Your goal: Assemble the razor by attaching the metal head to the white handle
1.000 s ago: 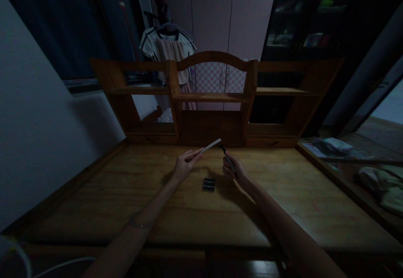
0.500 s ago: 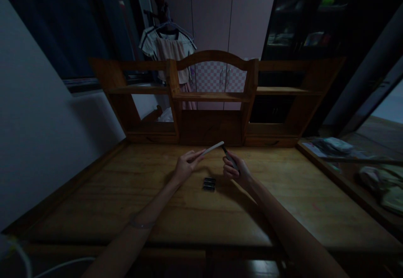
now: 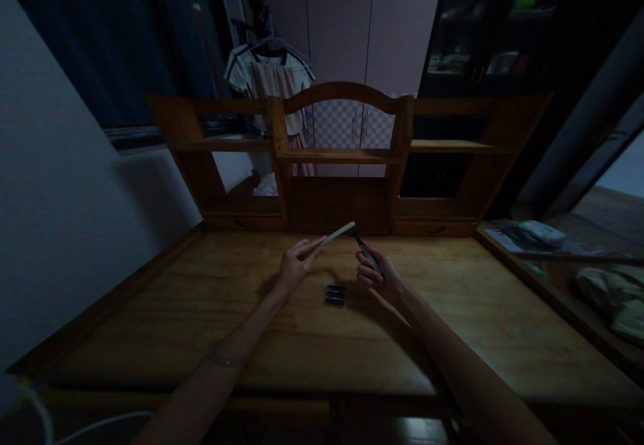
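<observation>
My left hand (image 3: 296, 265) is closed on one end of a slim pale stick (image 3: 339, 233), flat-looking and slightly curved, which slants up to the right. What kind of stick it is cannot be made out in the dim light. My right hand (image 3: 376, 272) wraps round the grey handle of a razor (image 3: 371, 258). The razor's dark head points up and left, close to the stick's free tip; whether they touch is unclear. On the tabletop below and between both hands lies a small black pack of razor cartridges (image 3: 335, 295), with several dark rows.
A wooden desk (image 3: 241, 311) spreads under my arms, with a low shelf unit (image 3: 337, 156) along its back. Clothes (image 3: 272, 79) hang behind it on the left. Bags and cloth items (image 3: 604, 290) lie beyond the right edge. A white cable (image 3: 100, 423) curves at the lower left.
The stick's tip dipped right towards the razor head half a second ago and is now back up and left. My right hand has shifted slightly right with the razor. The black pack stays put.
</observation>
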`<state>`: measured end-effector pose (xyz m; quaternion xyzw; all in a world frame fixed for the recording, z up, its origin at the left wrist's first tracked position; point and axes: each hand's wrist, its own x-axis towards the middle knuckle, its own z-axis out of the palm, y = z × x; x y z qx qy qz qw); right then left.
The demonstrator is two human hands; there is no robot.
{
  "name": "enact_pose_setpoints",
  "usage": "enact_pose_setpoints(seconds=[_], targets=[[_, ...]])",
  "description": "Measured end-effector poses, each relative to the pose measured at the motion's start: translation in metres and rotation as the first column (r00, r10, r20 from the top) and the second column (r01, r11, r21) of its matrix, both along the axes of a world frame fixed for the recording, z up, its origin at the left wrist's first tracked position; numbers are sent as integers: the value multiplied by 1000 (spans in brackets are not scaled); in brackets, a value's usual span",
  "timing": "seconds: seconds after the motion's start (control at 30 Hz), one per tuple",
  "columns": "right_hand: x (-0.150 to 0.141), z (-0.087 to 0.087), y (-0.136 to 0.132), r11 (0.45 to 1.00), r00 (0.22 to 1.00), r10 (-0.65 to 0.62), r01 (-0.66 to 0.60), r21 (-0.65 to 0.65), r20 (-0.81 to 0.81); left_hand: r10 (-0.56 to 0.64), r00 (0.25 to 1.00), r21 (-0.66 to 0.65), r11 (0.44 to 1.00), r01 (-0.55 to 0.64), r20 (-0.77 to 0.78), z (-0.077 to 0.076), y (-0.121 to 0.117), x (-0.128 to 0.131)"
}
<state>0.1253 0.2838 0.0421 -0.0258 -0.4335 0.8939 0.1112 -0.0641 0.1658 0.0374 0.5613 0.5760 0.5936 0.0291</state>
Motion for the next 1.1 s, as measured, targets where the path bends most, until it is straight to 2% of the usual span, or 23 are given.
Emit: enact_pose_setpoints(seconds=[0.17,0.57,0.7,0.83,1.0,1.1], targets=[[0,0,0,1000,1000,1,-1,3,-1,-23,1000,-38,999,23,-5,1,-1,0],[1,-3,2,999,995,36,-38,-26,-91,14,999,-9,1000,-14,-31,-1,0,-2],[0,-3,2,1000,998,15,-17,-18,-64,-33,999,-23,999,32,-24,-1,0,-2],[0,-3,2,1000,999,-2,2,-10,-48,18,999,-11,1000,-19,-49,0,-1,-2],[0,-3,2,1000,999,5,-4,6,-51,-17,998,-42,999,14,-62,1,-1,-1],[-1,-4,3,1000,998,28,-28,-3,-63,16,998,-7,1000,-16,-59,1,-1,-2]])
